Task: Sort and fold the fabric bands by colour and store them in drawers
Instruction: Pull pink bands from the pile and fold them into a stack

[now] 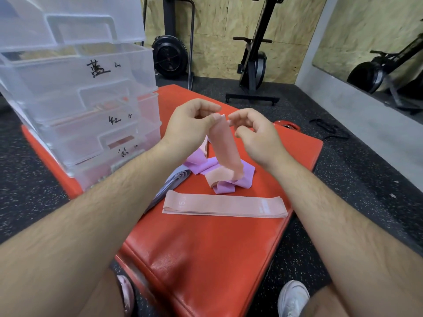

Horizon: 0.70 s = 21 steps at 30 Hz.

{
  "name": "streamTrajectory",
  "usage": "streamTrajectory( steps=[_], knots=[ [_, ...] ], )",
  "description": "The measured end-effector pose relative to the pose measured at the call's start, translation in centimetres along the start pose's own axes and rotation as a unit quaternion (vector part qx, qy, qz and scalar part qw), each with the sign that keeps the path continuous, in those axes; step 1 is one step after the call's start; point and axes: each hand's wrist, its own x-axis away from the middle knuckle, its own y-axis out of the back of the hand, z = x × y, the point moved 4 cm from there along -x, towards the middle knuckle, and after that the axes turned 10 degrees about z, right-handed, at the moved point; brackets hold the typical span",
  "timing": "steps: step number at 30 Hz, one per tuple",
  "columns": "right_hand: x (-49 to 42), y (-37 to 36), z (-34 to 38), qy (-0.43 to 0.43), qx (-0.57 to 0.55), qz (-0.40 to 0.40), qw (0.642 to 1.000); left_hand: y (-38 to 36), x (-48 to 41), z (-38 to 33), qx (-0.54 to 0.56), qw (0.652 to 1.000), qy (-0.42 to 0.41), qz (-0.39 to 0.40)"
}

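My left hand [191,124] pinches the top end of a pink fabric band [225,149], which hangs down over the red mat [206,259]. My right hand [254,131] hovers just right of that end with its fingers loosely curled, holding nothing that I can see. Below lies a loose heap of purple and pink bands [217,175]. A flat stack of pink bands [225,207] lies nearer to me. A grey-lilac stack [169,184] shows beside my left forearm. Clear plastic drawers [87,106] with handwritten labels stand at the left.
The mat lies on black speckled floor. Exercise machines [254,60] stand at the far wall. A red weight plate [287,126] and a black strap [329,129] lie beyond the mat. My shoes [293,296] show at the bottom edge.
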Motion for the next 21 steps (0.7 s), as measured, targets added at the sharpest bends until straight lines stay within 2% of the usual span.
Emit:
streamTrajectory(
  steps=[2,5,7,10,11,13,16,19,21],
  knots=[
    [0.0,-0.1,0.1,-0.003,-0.049,0.021,0.999,0.1,0.1,-0.1,-0.012,1.0,-0.008,0.004],
    [0.1,-0.6,0.2,0.004,0.006,0.03,1.0,0.2,0.3,-0.4,-0.044,0.998,-0.032,0.011],
    [0.2,-1.1,0.3,0.007,0.031,0.013,0.999,0.3,0.5,-0.4,-0.093,0.995,-0.045,-0.001],
    [0.2,-1.0,0.6,0.005,0.041,-0.046,0.998,0.8,0.7,-0.7,-0.154,0.985,-0.055,-0.059],
    [0.1,-0.9,0.8,0.013,0.045,-0.066,0.997,0.9,0.7,-0.7,-0.147,0.986,-0.041,-0.071],
    [0.1,-0.9,1.0,0.04,0.066,-0.091,0.993,0.7,0.8,-0.2,-0.064,0.997,0.02,-0.049],
    [0.0,-1.8,1.1,0.076,0.124,-0.053,0.988,0.1,1.0,0.5,0.064,0.993,0.093,0.02],
    [0.0,-2.6,0.9,0.057,0.06,0.003,0.997,0.7,0.9,1.1,0.053,0.994,0.095,0.021],
    [-0.3,-2.2,0.7,0.023,-0.015,-0.018,0.999,1.3,0.9,1.3,-0.005,0.996,0.089,0.014]
  ],
)
